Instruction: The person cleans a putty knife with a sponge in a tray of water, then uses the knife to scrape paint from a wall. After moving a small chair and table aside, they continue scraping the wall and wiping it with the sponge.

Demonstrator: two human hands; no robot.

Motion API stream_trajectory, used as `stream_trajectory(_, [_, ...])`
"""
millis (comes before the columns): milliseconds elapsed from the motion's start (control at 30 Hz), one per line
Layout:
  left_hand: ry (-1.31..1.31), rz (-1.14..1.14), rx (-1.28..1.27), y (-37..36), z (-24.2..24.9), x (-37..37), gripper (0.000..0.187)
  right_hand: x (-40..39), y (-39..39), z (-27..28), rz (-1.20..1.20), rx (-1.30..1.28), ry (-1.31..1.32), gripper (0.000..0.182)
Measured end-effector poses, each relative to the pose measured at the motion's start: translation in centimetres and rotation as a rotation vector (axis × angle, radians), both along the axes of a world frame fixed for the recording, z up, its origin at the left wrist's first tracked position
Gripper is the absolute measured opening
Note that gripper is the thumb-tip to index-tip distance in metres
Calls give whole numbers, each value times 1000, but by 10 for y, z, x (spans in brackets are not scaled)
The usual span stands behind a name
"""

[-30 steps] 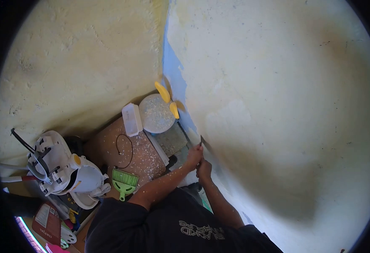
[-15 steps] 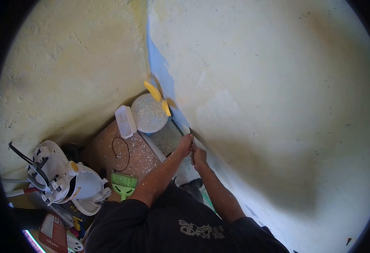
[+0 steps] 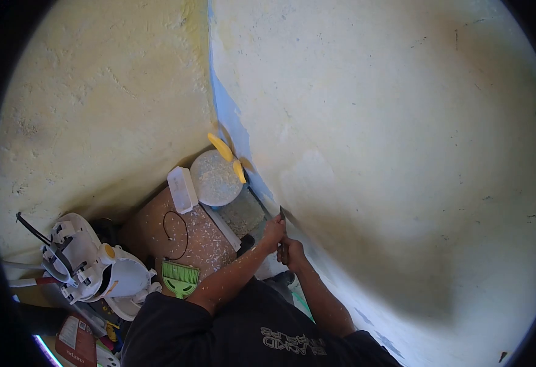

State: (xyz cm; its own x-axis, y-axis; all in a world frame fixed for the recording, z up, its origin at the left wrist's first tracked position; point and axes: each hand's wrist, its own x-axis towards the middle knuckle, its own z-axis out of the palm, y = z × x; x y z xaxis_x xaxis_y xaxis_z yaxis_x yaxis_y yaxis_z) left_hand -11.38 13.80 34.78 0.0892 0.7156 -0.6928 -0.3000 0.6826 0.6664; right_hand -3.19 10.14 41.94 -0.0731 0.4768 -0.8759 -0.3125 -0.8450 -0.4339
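Both my hands are closed around one slim scraper, seen nearly edge-on. Its dark blade (image 3: 282,212) points up against the right wall (image 3: 366,153), beside the lower end of a bare blue strip (image 3: 234,119). My left hand (image 3: 273,235) grips nearer the blade, fingers wrapped round. Just below it, my right hand (image 3: 293,255) holds the dark handle. Pale flakes speckle both forearms. The wall's cream coating is peeled away along the blue strip, which runs down the corner. My fingers hide much of the scraper.
A flake-covered round lid (image 3: 217,178) sits in the corner, with yellow handles (image 3: 220,147) beside it. Left of it stands a white plastic tub (image 3: 183,190). Flakes litter the brown board (image 3: 210,241), which holds a black cord and green brush (image 3: 180,278). White equipment (image 3: 112,272) stands left.
My hands and the scraper have come slightly lower along the wall, toward my body. The whole view has also shifted a little. Both hands keep their grip.
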Motion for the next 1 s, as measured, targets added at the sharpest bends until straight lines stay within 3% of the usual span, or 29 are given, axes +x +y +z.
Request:
stream_trajectory(67, [43, -51, 39, 4, 0, -7, 29, -7, 6, -11, -47, -7, 20, 25])
stream_trajectory(133, [24, -96, -123, 19, 17, -19, 28, -16, 15, -16, -166, -59, 57, 27])
stream_trajectory(167, [21, -103, -129, 4, -11, -16, 28, -20, 4, -14, -172, -65, 54, 27])
stream_trajectory(233, [144, -204, 217, -12, -90, -3, 27, -27, -5, -3, -105, -33, -123, 27])
stream_trajectory(267, [140, -194, 230, 1, -90, -3, 27, -27, 6, -3, -97, -19, -129, 27])
stream_trajectory(333, [490, -436, 329, 5, -91, -3, 27, -28, 6, -9, -128, 5, -175, 40])
stream_trajectory(367, [96, -211, 54, 14, -95, -4, 26, -31, 17, -16, -123, 1, -167, 39])
stream_trajectory(500, [76, -210, 71, 9, -53, -18, 25, -48, 18, -19, -229, 20, -254, 35])
stream_trajectory(567, [-173, 48, -31, 3, -22, -9, 25, -43, 18, -11, -181, 3, -262, 35])
stream_trajectory(600, [-178, 49, -30, 14, -22, -11, 25, -40, 15, -10, -134, -34, -273, 36])
stream_trajectory(667, [175, -259, -35, 34, -32, -20, 27, -38, 27, -42, -158, -53, -233, 39])
stream_trajectory(767, [82, -249, 58, 23, -65, -24, 27, -40, 26, -30, -164, -43, -224, 41])
stream_trajectory(867, [191, -134, 258, 3, -169, 2, 25, -45, 29, -15, -139, -86, -296, 38])
stream_trajectory(900, [-24, -16, 9, 19, -92, -12, 25, -42, 33, -33, -150, -48, -234, 39])
stream_trajectory(933, [-27, -18, 4, 29, -57, -24, 25, -41, 38, -43, -154, -5, -175, 40])
stream_trajectory(1000, [178, -308, -63, 44, -24, -36, 28, -44, 38, -35, -179, -28, -197, 42])
